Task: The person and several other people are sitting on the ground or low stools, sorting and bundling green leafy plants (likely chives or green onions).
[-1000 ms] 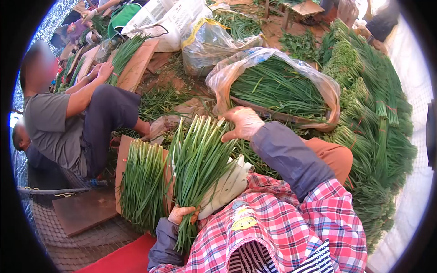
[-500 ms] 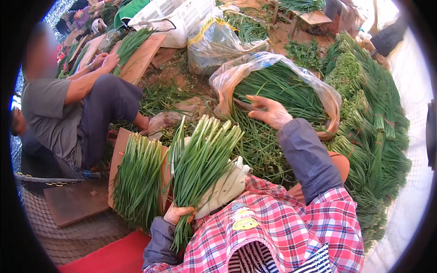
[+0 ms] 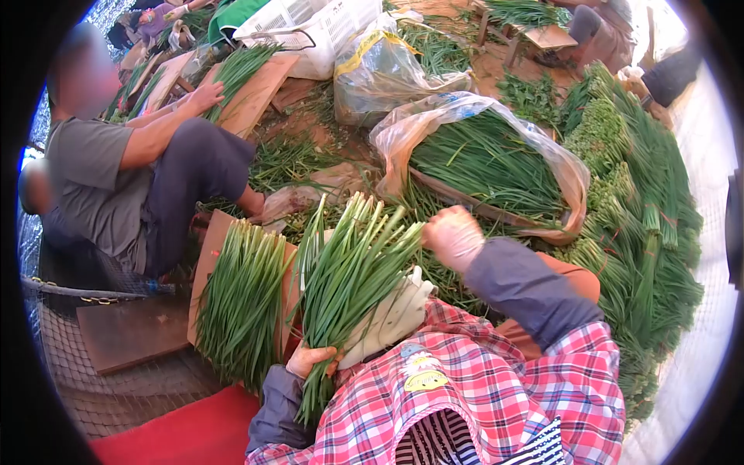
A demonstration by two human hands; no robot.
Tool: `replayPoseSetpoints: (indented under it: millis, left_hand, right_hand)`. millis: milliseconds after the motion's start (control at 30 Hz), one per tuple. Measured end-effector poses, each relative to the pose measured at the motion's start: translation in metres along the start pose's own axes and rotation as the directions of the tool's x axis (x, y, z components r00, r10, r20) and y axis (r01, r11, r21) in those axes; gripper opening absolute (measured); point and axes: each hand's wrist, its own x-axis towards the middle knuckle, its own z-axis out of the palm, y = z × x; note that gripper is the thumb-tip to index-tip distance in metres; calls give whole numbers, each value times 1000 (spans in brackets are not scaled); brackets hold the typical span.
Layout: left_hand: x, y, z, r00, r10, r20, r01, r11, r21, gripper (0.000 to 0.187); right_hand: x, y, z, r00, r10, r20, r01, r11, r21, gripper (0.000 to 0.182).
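My left hand (image 3: 311, 361) is closed round the leafy lower end of a bunch of garlic chives (image 3: 349, 271). The bunch lies across my lap on a pale cloth (image 3: 393, 322), its whitish stem ends fanned out away from me. Beside those stem ends, on the right, is my right hand (image 3: 453, 239), its fingers curled together; whatever they pinch, if anything, is hidden. To the left, another thick row of chives (image 3: 242, 302) rests on a wooden board (image 3: 203, 271), stem ends pointing away.
An open plastic bag (image 3: 575, 182) of loose chives lies ahead, with a second clear bag (image 3: 360, 93) behind it. Tied bundles (image 3: 643, 232) are heaped at right. A co-worker (image 3: 101, 178) sits at left by a sloping board (image 3: 263, 89). White crates (image 3: 318, 39) stand farther back.
My right hand has come down and toward me from over the open bag to the stem ends, its fingers closing. My left hand keeps its hold on the chives. The view has shifted slightly.
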Motion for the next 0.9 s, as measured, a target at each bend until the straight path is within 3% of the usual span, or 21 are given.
replayPoseSetpoints:
  millis: [67, 100, 133, 167, 200, 267, 300, 333, 367, 400, 433, 467, 533, 633, 767, 833, 867, 900]
  left_hand:
    - [0, -1, 1, 1000, -13, -6, 13, 1000, -6, 29]
    - [1, -1, 0, 999, -30, -12, 30, 999, -14, 29]
    - [0, -1, -2, 999, -45, -19, 45, 999, -22, 28]
    - [2, -3, -5, 999, -37, 12, 37, 998, -42, 29]
    - [2, -2, -7, 999, -47, 16, 47, 998, -47, 29]
    - [4, -3, -7, 997, -68, 28, 70, 996, -60, 30]
    - [5, -5, -6, 998, -52, 30, 53, 997, -63, 30]
    - [8, -6, -7, 999, -33, 33, 35, 998, -60, 29]
    - [8, -5, -6, 999, -13, 34, 15, 998, -54, 29]
    - [7, -5, -4, 999, -12, 33, 13, 999, -41, 29]
    - [5, -4, -2, 999, -10, 33, 10, 1000, -25, 28]
    - [5, -2, 1, 999, -6, 34, 6, 1000, -10, 28]
    - [2, 3, 8, 1000, 15, 27, -16, 999, 29, 28]
    - [1, 1, 9, 998, 53, 18, -54, 996, 67, 29]
    - [3, 2, 8, 998, 67, 11, -68, 993, 94, 31]
    - [3, 2, 9, 996, 87, 2, -87, 992, 92, 31]
    - [3, 1, 10, 995, 103, -4, -102, 991, 91, 31]
    - [4, -1, 10, 993, 119, -11, -118, 989, 87, 30]
  right_hand:
    - [-16, 38, 8, 995, 91, 38, -87, 992, -96, 8]
    - [-28, 61, 26, 985, 170, -28, -172, 978, -120, 7]
    - [-40, 85, 35, 969, 210, 131, -174, 954, -246, 11]
    - [-52, 83, 13, 788, 297, 539, -105, 928, -359, 19]
    - [-51, 106, 50, 613, 280, 739, -63, 950, -307, 26]
    - [-54, 66, 12, 878, 222, 423, -163, 972, -171, 26]
    - [-50, 56, 17, 996, 93, -8, -91, 992, 91, 25]
    - [-36, 38, -4, 980, 29, -199, 40, 941, 337, 19]
    - [-21, 22, -19, 918, -11, -397, 165, 920, 355, 18]
    - [-3, 11, -21, 869, -13, -494, 260, 862, 435, 19]
    - [11, -1, -23, 859, 44, -510, 241, 844, 479, 20]
    - [27, -9, -21, 910, 121, -397, 169, 766, 620, 25]
    - [48, -17, -26, 972, 201, -122, -89, 794, 601, 36]
    - [60, -20, -33, 970, 115, 214, -203, 868, 454, 49]
    - [64, -18, -33, 997, 72, -11, -63, 925, 374, 61]
    - [71, -17, -14, 994, 35, -108, 25, 858, 513, 63]
    - [75, -17, -6, 987, 21, -157, 74, 815, 574, 64]
    - [79, -9, -2, 1000, 11, -14, 5, 571, 821, 68]
